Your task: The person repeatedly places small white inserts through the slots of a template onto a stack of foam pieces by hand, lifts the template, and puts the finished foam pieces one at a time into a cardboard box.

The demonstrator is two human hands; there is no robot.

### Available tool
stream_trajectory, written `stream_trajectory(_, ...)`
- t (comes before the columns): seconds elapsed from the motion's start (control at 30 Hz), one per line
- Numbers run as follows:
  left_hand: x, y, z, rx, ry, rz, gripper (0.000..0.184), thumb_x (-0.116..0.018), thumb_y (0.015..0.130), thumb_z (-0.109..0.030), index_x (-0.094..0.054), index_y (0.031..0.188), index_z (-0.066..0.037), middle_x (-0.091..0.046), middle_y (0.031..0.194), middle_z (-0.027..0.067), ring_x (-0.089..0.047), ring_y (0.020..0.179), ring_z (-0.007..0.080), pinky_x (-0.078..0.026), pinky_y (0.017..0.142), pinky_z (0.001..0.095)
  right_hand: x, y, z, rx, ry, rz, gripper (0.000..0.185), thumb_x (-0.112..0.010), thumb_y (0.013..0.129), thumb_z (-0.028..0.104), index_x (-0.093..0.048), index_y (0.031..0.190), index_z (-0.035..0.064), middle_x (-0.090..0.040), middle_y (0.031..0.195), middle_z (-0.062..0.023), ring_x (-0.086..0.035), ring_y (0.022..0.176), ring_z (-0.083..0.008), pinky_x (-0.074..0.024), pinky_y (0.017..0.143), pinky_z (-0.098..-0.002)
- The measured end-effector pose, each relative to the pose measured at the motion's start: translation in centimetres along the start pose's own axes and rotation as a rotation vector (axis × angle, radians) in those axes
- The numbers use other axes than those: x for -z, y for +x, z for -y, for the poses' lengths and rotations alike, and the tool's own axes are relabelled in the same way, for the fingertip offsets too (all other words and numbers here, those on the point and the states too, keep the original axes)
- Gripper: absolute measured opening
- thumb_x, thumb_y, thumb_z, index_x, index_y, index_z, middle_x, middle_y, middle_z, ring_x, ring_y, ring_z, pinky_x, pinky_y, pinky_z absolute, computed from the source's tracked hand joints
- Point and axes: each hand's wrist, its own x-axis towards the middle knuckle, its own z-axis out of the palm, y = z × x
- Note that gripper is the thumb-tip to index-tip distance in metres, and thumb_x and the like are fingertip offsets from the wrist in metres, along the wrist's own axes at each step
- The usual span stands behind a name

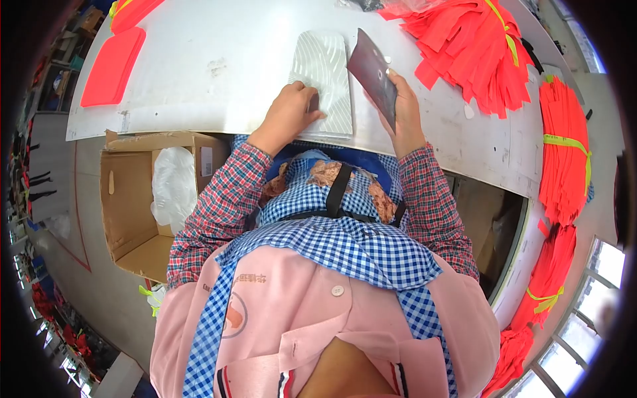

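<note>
My right hand [406, 113] grips the edge of a thin dark grey plate [373, 71], tilted up above the table, with small holes near its right edge. My left hand [286, 114] has its fingers curled at the lower left of a pale grey-green stack of sheets [325, 60] with wavy white lines. Something small and dark shows between the thumb and fingers of that hand, too hidden to name. The patterned stack lies flat at the table's near edge, and the plate is held to its right.
On the white table [199, 79] lie a neat stack of red-orange pieces [114, 66] at left and a fanned bundle of red strips [468, 56] with a yellow tie at right. More tied red bundles [564, 159] line the right side. An open cardboard box [133, 199] stands below left.
</note>
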Motion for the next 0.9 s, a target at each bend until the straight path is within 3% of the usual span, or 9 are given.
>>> stream_trajectory(0.1,0.3,0.8,0.4,0.052,-0.065,0.056,0.028,-0.071,0.081,-0.015,-0.067,0.104,0.001,-0.063,0.092,0.0167,-0.062,0.084,0.0319,-0.050,0.077,0.0382,-2.1,-3.7,0.3,-0.126,0.186,0.061,0.014,-0.058,0.095,0.018,-0.060,0.096,0.0050,-0.065,0.091,-0.0044,-0.062,0.076,-0.0117,-0.0496,0.095,-0.0539)
stream_trajectory(0.2,-0.2,1.1,0.9,0.004,-0.079,-0.022,0.017,-0.067,0.080,-0.007,-0.069,0.095,0.002,-0.066,0.091,0.0199,-0.065,0.082,0.0345,-0.052,0.076,0.0405,-2.2,-5.2,-0.5,-0.218,0.228,0.219,0.013,-0.056,0.096,0.019,-0.059,0.095,0.0066,-0.065,0.090,-0.0026,-0.061,0.081,-0.0102,-0.0469,0.096,-0.0607)
stream_trajectory(0.4,-0.3,1.5,1.4,0.095,-0.191,-0.003,0.015,-0.062,0.081,-0.004,-0.068,0.092,0.004,-0.066,0.088,0.0241,-0.066,0.078,0.0362,-0.052,0.071,0.0408,-3.9,-6.7,-2.2,-0.346,0.084,0.195,0.018,-0.056,0.095,0.021,-0.060,0.104,0.0052,-0.065,0.090,-0.0052,-0.063,0.076,-0.0151,-0.0488,0.094,-0.0586)
stream_trajectory(0.43,-0.4,1.5,1.6,0.095,-0.219,-0.007,0.015,-0.062,0.081,-0.004,-0.068,0.092,0.005,-0.066,0.088,0.0242,-0.066,0.078,0.0363,-0.052,0.071,0.0408,-3.4,-6.2,-3.1,-0.362,0.074,0.184,0.023,-0.056,0.095,0.022,-0.059,0.108,0.0039,-0.065,0.092,-0.0075,-0.065,0.077,-0.0176,-0.0536,0.090,-0.0472)
stream_trajectory(0.53,-0.5,1.4,1.8,0.094,-0.264,-0.015,0.013,-0.062,0.081,-0.004,-0.067,0.089,0.005,-0.066,0.086,0.0243,-0.065,0.079,0.0368,-0.051,0.071,0.0407,-3.5,-6.1,-3.7,-0.308,-0.034,0.148,0.025,-0.060,0.091,0.024,-0.063,0.104,0.0025,-0.067,0.092,-0.0077,-0.065,0.080,-0.0150,-0.0535,0.073,-0.0262)
stream_trajectory(0.63,-0.1,1.3,1.6,0.088,-0.257,-0.006,0.012,-0.061,0.082,-0.004,-0.067,0.089,0.004,-0.066,0.085,0.0239,-0.065,0.079,0.0372,-0.051,0.071,0.0410,-3.0,-5.7,-4.3,-0.198,-0.043,0.140,0.022,-0.060,0.092,0.023,-0.063,0.100,0.0037,-0.067,0.091,-0.0070,-0.064,0.079,-0.0138,-0.0528,0.072,-0.0257)
stream_trajectory(0.73,0.2,1.4,1.4,0.078,-0.267,0.002,0.013,-0.061,0.082,-0.005,-0.067,0.091,0.004,-0.066,0.085,0.0237,-0.065,0.079,0.0374,-0.051,0.071,0.0412,-3.4,-6.2,-3.7,-0.220,0.047,0.053,0.020,-0.060,0.092,0.023,-0.063,0.098,0.0047,-0.066,0.090,-0.0061,-0.063,0.078,-0.0126,-0.0520,0.071,-0.0253)
stream_trajectory(0.9,0.1,1.5,1.7,0.022,-0.206,-0.029,0.014,-0.061,0.082,-0.003,-0.068,0.091,0.003,-0.066,0.085,0.0230,-0.065,0.078,0.0373,-0.052,0.071,0.0407,-2.6,-6.1,-4.8,-0.279,0.024,0.164,0.027,-0.058,0.094,0.024,-0.058,0.110,0.0031,-0.065,0.100,-0.0099,-0.065,0.088,-0.0167,-0.0545,0.081,-0.0313)
